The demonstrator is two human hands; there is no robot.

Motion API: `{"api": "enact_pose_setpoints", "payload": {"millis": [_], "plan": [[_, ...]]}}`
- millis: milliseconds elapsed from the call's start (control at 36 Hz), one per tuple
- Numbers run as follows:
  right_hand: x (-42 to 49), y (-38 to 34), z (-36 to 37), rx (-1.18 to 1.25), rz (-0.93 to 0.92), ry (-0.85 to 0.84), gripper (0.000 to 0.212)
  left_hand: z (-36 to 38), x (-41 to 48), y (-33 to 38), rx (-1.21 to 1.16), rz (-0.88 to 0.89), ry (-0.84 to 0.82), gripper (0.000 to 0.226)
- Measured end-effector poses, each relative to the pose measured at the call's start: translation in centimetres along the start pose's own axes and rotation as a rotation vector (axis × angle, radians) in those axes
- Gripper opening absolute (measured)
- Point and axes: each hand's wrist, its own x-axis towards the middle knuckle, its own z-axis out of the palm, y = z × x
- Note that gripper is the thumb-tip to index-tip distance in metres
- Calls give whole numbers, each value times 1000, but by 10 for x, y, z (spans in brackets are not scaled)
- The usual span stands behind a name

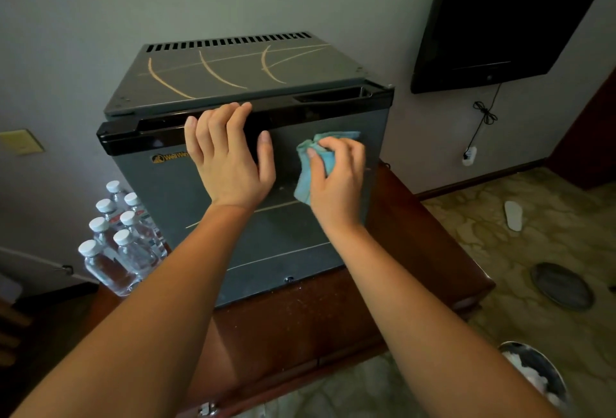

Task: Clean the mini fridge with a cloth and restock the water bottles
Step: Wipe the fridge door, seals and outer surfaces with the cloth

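1. the mini fridge stands shut on a dark wooden surface, with its grey door facing the camera.
2. the left hand lies flat on the upper part of the door, fingers straight and spread, the tips reaching the black top trim.
3. the right hand grips a bunched teal cloth and presses it against the door, just right of the left hand.
4. the water bottles, white-capped, stand clustered beside the fridge's left side.
5. a dark tv hangs on the wall at right.
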Motion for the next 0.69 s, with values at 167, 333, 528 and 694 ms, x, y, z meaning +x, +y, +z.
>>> {"api": "enact_pose_setpoints", "payload": {"millis": [167,333,528,694], "plan": [[24,20,-23,33,243,213,20,1,-1,-5,-31,13,26,40],[25,10,-17,26,210,199,22,5,-1,-2,-2,7,36,39],[3,1,-8,-22,23,-23,21,4,-2,-5,35,26,21,42],[24,8,-20,49,216,165,18,0,-1,-3,51,3,-16,48]]}}
